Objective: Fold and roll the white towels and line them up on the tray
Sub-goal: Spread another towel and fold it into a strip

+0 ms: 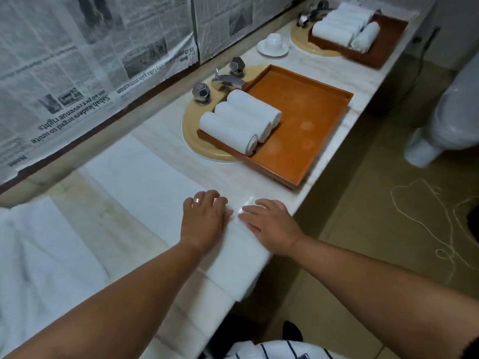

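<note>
A white towel (145, 182) lies folded into a long strip across the marble counter, its near end rolled up (238, 263) at the counter's front edge. My left hand (204, 221) and my right hand (269, 226) both press down on that roll, side by side, fingers fairly straight. Beyond them an orange tray (311, 120) sits over the sink, with three rolled white towels (241, 120) lined up at its left end. The tray's right part is bare.
A heap of loose white towels (39, 255) lies at the left. Chrome tap and handles (225, 79) stand behind the tray. Farther back are a cup on a saucer (273, 44) and a second tray of rolled towels (347, 29). A toilet (451, 120) stands right.
</note>
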